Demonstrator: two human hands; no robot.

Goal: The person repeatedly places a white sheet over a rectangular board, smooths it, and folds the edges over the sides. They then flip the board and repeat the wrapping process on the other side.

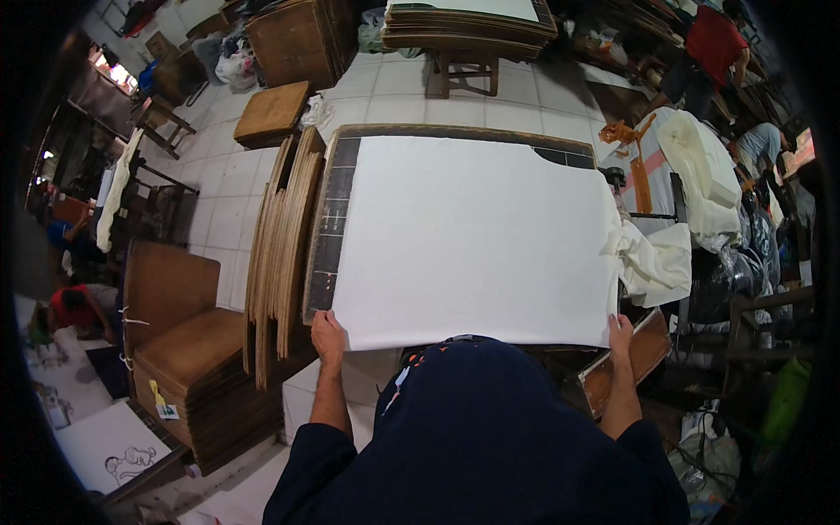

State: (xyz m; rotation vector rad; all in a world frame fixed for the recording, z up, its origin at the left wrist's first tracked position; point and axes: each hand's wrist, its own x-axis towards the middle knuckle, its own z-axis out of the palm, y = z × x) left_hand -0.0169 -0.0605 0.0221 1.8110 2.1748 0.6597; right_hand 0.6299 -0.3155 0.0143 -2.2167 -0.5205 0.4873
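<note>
A white cloth panel (472, 243) lies smooth over a dark wooden board (326, 230) with ruled markings down its left side. At the far right the cloth has a curved cut-out, where the dark board shows. My left hand (327, 333) grips the cloth's near left corner, beside the board's corner. At the near right corner, my right hand (619, 330) pinches the cloth edge between thumb and fingers. Bunched off-white cloth (656, 262) hangs off the right side, next to the panel. The fingertips of both hands are partly hidden.
Thin boards (279, 262) stand on edge at my left, near a stack of brown boards (190, 367). Ahead, more boards (469, 33) rest on a wooden stool (466, 72). White cloth (702, 170) is heaped at right. People in red (715, 46) and blue (758, 147) bend at far right.
</note>
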